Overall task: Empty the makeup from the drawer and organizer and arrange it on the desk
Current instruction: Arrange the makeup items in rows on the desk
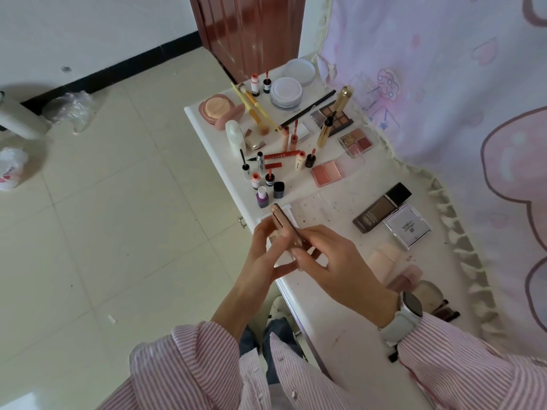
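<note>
Thin rose-gold compact (285, 224) seen edge-on, lower end covered by right hand (331, 258) and left hand (268, 250); open or closed unclear. White flat case (281, 210) behind it mostly blocked. Round beige compact (429, 292) and dark brush handles (445, 312) partly behind white wristwatch (410, 304). Print on clear square powder case (407, 226) too small to read. White plastic bag (10, 170) cut by left edge.

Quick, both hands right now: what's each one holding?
Left hand: fingers curled round the thin rose-gold compact.
Right hand: pinching the same compact's near end.
</note>
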